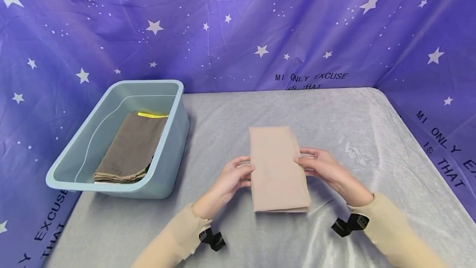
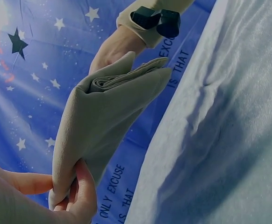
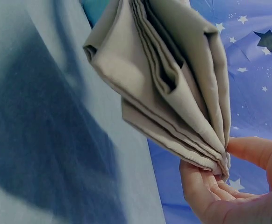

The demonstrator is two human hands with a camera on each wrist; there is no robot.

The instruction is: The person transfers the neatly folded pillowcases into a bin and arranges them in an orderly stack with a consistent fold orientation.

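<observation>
A beige cloth, folded into a narrow rectangle of several layers, is held up above the table between both hands. My left hand pinches its left edge, thumb on top and fingers beneath. On the opposite edge, my right hand pinches the stacked layers. Seen from the left wrist, the cloth has a smooth fold along the gripped side and rolled-looking layers at its end. The right wrist view shows the cloth's loose layers fanning apart above the pinching thumb and fingers.
At the left of the table stands a blue-grey plastic bin. Folded brown cloth lies inside, with a yellow strip at its far end. Grey velvety fabric covers the table. A purple star-patterned curtain hangs behind and at the sides.
</observation>
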